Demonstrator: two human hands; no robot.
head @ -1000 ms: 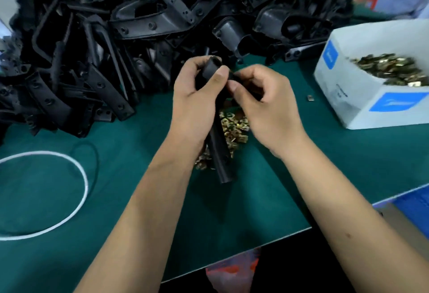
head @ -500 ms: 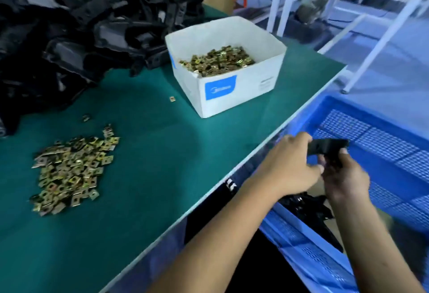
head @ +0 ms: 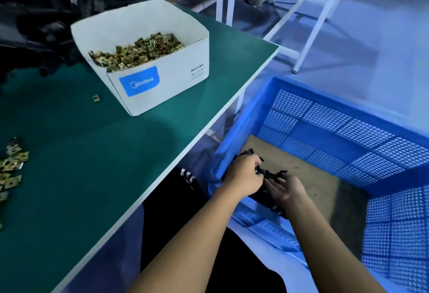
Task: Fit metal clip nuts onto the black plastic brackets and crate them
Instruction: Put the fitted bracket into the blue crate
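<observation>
Left hand (head: pixel 245 176): reached down into the blue crate (head: pixel 348 134), fingers curled over a black plastic bracket (head: pixel 270 174); the grip pinches the bracket's upper end. Right hand (head: pixel 286 189): palm up beneath the same bracket, fingers relaxed and spread, supporting it from below. The bracket sits low inside the crate, at its near left corner, above further black brackets (head: pixel 267 199) lying on the brown crate floor. The crate stands on the floor just beside the green desk (head: pixel 104 153), at its right edge. On the desk: a white cardboard box (head: pixel 162 83) filled with metal clip nuts (head: pixel 139 51); a loose pile of clip nuts (head: pixel 10 169) at the left edge; one single clip nut (head: pixel 95 98) near the box; a heap of black brackets (head: pixel 41 14) at the far left.
</observation>
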